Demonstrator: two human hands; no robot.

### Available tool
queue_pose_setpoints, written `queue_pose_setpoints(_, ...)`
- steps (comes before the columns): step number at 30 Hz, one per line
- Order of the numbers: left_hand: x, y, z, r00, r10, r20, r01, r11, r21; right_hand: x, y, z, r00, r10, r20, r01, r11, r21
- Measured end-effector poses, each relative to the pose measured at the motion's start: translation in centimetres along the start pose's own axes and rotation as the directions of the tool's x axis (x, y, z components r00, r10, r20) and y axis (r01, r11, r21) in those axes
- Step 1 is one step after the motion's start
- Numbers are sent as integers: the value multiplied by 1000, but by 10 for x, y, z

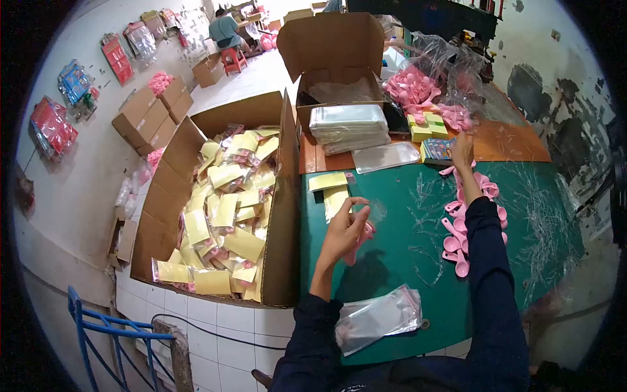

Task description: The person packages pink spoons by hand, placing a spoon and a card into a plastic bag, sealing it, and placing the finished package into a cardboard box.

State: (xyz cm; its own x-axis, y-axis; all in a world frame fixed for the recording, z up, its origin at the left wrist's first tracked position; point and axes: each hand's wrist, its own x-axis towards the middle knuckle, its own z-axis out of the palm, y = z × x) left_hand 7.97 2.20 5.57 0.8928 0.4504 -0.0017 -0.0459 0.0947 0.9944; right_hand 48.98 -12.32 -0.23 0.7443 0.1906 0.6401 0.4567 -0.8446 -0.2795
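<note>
My left hand (345,230) is closed around a pink measuring spoon (351,256) and a clear plastic bag (375,210). Part of the spoon is hidden behind my fingers. At the far right of the green table my right hand (462,151) has its fingers bunched at the edge of a stack of blue printed cards (436,150); whether a card is between them is hidden. Several loose pink spoons (460,243) lie under and beside my right forearm. Yellow-backed packs (336,196) rest beyond my left hand.
A large carton (282,196) of yellow-backed packs stands left of the green table (392,196). Clear bags (380,320) lie at the near edge, with a bag stack (349,124) farther back. Plastic scraps (542,222) litter the right side. A person (225,31) sits far off.
</note>
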Motion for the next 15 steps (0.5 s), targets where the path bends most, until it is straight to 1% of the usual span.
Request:
queue_pose_setpoints(1,5,-15,-3,999,4,38,-4,1000,22,-1,-4,-8,994,-59,-93,60,998,10)
queue_pose_setpoints(2,11,-33,-7,997,7,73,-11,999,44,-5,-9,-16,989,-63,-132,68,997,31)
queue_pose_setpoints(3,13,-43,-10,995,10,103,-17,998,66,-2,-10,-25,994,-102,-25,104,992,67)
queue_pose_setpoints(4,7,-32,-8,987,-1,162,4,1000,-15,0,-13,-31,986,-145,82,136,985,107)
queue_pose_setpoints(5,7,-31,-9,977,24,213,-32,999,31,1,-13,-38,964,-187,190,160,976,149)
queue_pose_setpoints(6,7,-31,-11,963,46,265,-68,995,74,-5,-21,-55,939,-258,227,176,929,326)
queue_pose_setpoints(7,8,-31,-12,945,66,320,-107,988,112,-19,-39,-81,910,-331,250,176,853,491)
queue_pose_setpoints(8,9,-32,-12,942,46,333,-80,993,89,-37,-57,-111,877,-403,262,156,754,638)
queue_pose_setpoints(9,8,-33,-13,937,24,347,-50,997,66,-55,-77,-147,822,-382,422,-52,688,724)
queue_pose_setpoints(10,8,-33,-14,932,4,363,-22,999,46,-74,-95,-177,734,-378,564,-269,601,753)
queue_pose_setpoints(11,8,-32,-14,923,-12,385,1,1000,28,-90,-102,-190,722,-413,556,-322,511,797)
queue_pose_setpoints(12,8,-29,-13,913,-28,407,25,1000,13,-102,-110,-205,706,-470,530,-304,474,826)
queue_pose_setpoints(13,7,-26,-13,902,-44,429,49,999,0,-113,-117,-218,723,-450,525,-297,483,823)
queue_pose_setpoints(14,6,-20,-12,891,-14,454,5,1000,21,-120,-120,-225,725,-443,528,-309,476,823)
queue_pose_setpoints(15,4,-19,-10,895,-26,445,27,1000,5,-124,-122,-231,727,-437,529,-318,469,824)
